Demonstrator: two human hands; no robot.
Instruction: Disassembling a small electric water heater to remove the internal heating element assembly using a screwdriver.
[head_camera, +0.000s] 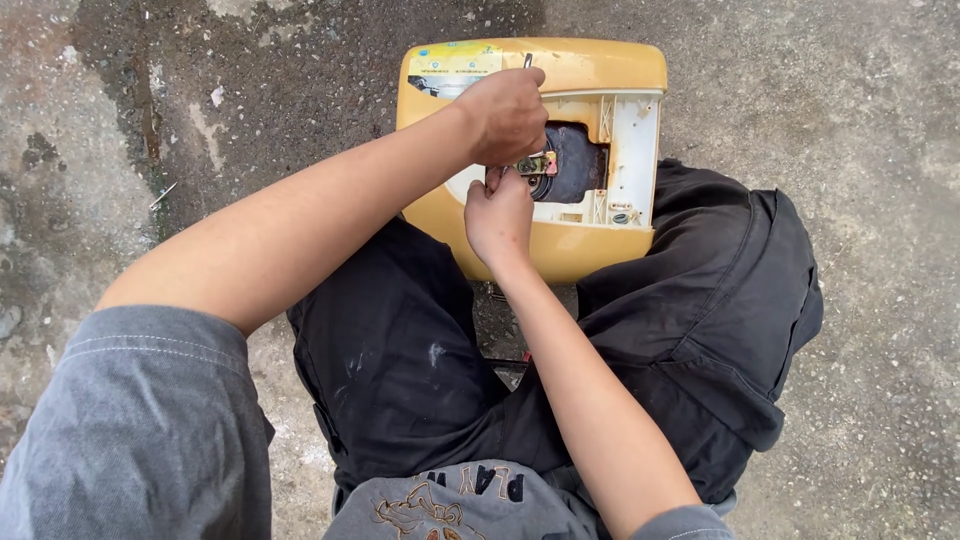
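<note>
Left hand (508, 113): fingers curled tight around a thin tool; only its tip shows. Right hand (498, 213): fingers pinched narrow at small metal part (536, 164) inside yellow appliance housing (560, 70), between the knees. Grip detail hidden.

I see one label (452, 62): a rectangular sticker at the far left corner of the yellow housing (600, 65), yellow and green on top, seemingly pale blue-white below, partly hidden behind my left hand (508, 112).
</note>
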